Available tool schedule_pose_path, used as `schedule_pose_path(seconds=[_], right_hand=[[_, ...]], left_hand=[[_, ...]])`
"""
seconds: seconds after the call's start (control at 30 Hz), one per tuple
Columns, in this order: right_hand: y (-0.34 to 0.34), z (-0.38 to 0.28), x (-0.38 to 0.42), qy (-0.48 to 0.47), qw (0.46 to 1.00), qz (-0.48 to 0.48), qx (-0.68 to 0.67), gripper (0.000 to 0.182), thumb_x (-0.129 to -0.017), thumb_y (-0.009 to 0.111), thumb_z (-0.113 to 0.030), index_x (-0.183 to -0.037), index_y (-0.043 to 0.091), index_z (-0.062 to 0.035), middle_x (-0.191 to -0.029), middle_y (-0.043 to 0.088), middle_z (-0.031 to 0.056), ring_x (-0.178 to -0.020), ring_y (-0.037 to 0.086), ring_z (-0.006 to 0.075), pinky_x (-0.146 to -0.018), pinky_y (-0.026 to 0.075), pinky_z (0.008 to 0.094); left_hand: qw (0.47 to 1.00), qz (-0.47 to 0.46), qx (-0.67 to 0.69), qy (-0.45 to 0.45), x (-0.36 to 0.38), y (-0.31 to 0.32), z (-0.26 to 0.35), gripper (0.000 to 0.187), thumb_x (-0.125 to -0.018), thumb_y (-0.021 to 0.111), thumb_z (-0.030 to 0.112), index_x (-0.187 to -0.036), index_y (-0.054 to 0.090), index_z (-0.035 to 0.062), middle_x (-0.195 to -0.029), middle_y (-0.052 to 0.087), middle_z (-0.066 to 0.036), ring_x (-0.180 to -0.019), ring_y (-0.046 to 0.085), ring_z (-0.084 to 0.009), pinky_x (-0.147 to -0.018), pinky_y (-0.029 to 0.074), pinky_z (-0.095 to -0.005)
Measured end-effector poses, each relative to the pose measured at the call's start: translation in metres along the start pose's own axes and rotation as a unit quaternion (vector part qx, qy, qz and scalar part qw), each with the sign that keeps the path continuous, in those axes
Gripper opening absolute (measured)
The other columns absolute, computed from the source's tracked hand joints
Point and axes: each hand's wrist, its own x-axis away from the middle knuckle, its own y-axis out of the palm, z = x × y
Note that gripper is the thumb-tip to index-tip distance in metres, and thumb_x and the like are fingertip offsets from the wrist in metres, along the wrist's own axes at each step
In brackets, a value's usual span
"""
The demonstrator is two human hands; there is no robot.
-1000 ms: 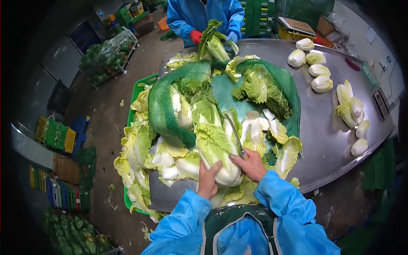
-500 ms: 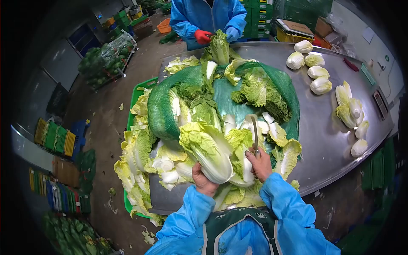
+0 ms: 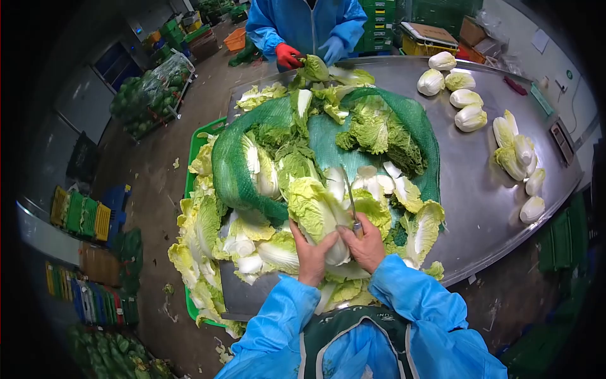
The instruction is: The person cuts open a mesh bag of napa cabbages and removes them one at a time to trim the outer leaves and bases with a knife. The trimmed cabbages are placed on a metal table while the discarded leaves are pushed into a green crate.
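Note:
A napa cabbage with a pale stem end towards me rests in my left hand, whose fingers and thumb are wrapped around its lower left side. My right hand grips a knife by its handle, blade pointing up and away. The right thumb presses against the cabbage's right side. Under and around both hands lie loose trimmed leaves. Beyond them, a green mesh bag lies spread with more cabbages in it.
Trimmed cabbages sit on the right of the metal table. A green crate heaped with leaves stands at the table's left. Across the table, a co-worker in blue, one red glove and one blue glove, handles another cabbage.
The cabbage in my left hand has moved right and turned more upright. My right hand has come in against it with the knife. The co-worker's cabbage is lowered, and the blue glove has opened.

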Motion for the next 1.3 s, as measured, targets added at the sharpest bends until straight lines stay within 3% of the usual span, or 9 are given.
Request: schedule_pose_path(seconds=[0.17, 0.4, 0.47, 0.53, 0.57, 1.0, 1.03, 1.2, 1.3], right_hand=[[-0.006, 0.016, -0.002, -0.021, 0.980, 0.074, 0.183, 0.023, -0.080, 0.065, -0.013, -0.098, 0.059, -0.0006, -0.066, 0.060, 0.0139, -0.056, 0.058, 0.0201, -0.056, 0.047, 0.0332], [-0.033, 0.108, 0.002, 0.034, 0.957, 0.035, 0.286, 0.045, -0.078, 0.067, -0.028, -0.108, 0.057, 0.0038, -0.081, 0.065, 0.0166, -0.061, 0.061, 0.0337, -0.060, 0.049, 0.0407], [-0.034, 0.073, 0.004, 0.050, 0.969, 0.036, 0.239, 0.056, -0.079, 0.068, -0.032, -0.119, 0.053, 0.0038, -0.091, 0.067, 0.0129, -0.053, 0.057, 0.0243, -0.051, 0.048, 0.0354], [-0.021, 0.001, 0.005, 0.256, 0.961, -0.048, -0.087, 0.059, -0.081, 0.067, -0.036, -0.125, 0.050, 0.0004, -0.086, 0.065, 0.0087, -0.046, 0.051, 0.0118, -0.041, 0.041, 0.0272], [-0.009, -0.006, 0.006, 0.229, 0.962, -0.063, -0.132, 0.060, -0.084, 0.065, -0.038, -0.126, 0.047, 0.0006, -0.078, 0.061, 0.0046, -0.043, 0.045, 0.0047, -0.036, 0.034, 0.0209], [-0.004, 0.010, -0.013, 0.148, 0.965, 0.175, -0.126, 0.018, -0.087, 0.058, -0.012, -0.096, 0.058, 0.0038, -0.064, 0.058, 0.0036, -0.044, 0.048, 0.0075, -0.039, 0.038, 0.0232], [-0.004, 0.036, -0.015, 0.045, 0.980, 0.185, -0.061, 0.011, -0.086, 0.054, -0.008, -0.090, 0.057, 0.0024, -0.063, 0.059, 0.0085, -0.039, 0.047, 0.0092, -0.036, 0.037, 0.0244], [-0.060, 0.014, -0.030, 0.175, 0.942, 0.192, -0.214, 0.022, -0.084, 0.053, -0.009, -0.102, 0.051, 0.0041, -0.077, 0.065, 0.0172, -0.035, 0.043, 0.0107, -0.033, 0.036, 0.0233], [-0.062, -0.020, -0.019, 0.183, 0.962, 0.066, -0.190, 0.041, -0.085, 0.057, -0.014, -0.119, 0.045, 0.0052, -0.073, 0.063, 0.0148, -0.035, 0.045, 0.0100, -0.032, 0.035, 0.0221]], left_hand=[[0.996, 0.042, 0.077, -0.007, 0.006, 0.004, -0.013, 0.084, -0.069, 0.067, -0.004, -0.139, 0.022, 0.0056, -0.123, 0.047, -0.013, -0.110, 0.051, -0.0249, -0.094, 0.043, -0.0372], [0.987, 0.024, 0.157, 0.011, 0.003, -0.012, -0.002, 0.072, -0.071, 0.065, 0.033, -0.132, 0.040, 0.0035, -0.123, 0.053, -0.013, -0.113, 0.052, -0.0283, -0.099, 0.041, -0.0426], [0.977, 0.041, 0.210, -0.017, -0.001, -0.009, 0.015, 0.071, -0.071, 0.065, 0.033, -0.130, 0.041, 0.0016, -0.121, 0.053, -0.013, -0.111, 0.052, -0.0284, -0.100, 0.039, -0.0408], [0.982, 0.043, 0.182, -0.008, -0.004, -0.014, 0.010, 0.068, -0.074, 0.062, 0.036, -0.129, 0.043, 0.0013, -0.124, 0.053, -0.013, -0.114, 0.052, -0.0280, -0.100, 0.040, -0.0414], [0.983, 0.032, 0.179, -0.019, -0.004, -0.011, 0.007, 0.068, -0.074, 0.062, 0.036, -0.129, 0.043, 0.0010, -0.123, 0.054, -0.013, -0.113, 0.052, -0.0279, -0.099, 0.040, -0.0414], [0.960, -0.034, 0.266, -0.080, -0.009, 0.018, -0.009, 0.074, -0.074, 0.056, 0.044, -0.133, 0.040, 0.0024, -0.127, 0.052, -0.017, -0.114, 0.052, -0.0321, -0.100, 0.040, -0.0426], [0.963, -0.020, 0.258, -0.078, -0.009, 0.015, -0.016, 0.076, -0.073, 0.057, 0.045, -0.134, 0.039, 0.0030, -0.128, 0.052, -0.017, -0.114, 0.052, -0.0327, -0.100, 0.040, -0.0438], [0.931, -0.069, 0.346, -0.098, -0.013, 0.006, 0.002, 0.078, -0.071, 0.058, 0.045, -0.135, 0.038, 0.0049, -0.128, 0.052, -0.015, -0.114, 0.052, -0.0341, -0.100, 0.040, -0.0482], [0.935, -0.047, 0.325, -0.137, -0.010, -0.009, 0.002, 0.071, -0.071, 0.061, 0.033, -0.133, 0.042, 0.0047, -0.125, 0.054, -0.014, -0.112, 0.054, -0.0340, -0.100, 0.040, -0.0504]])
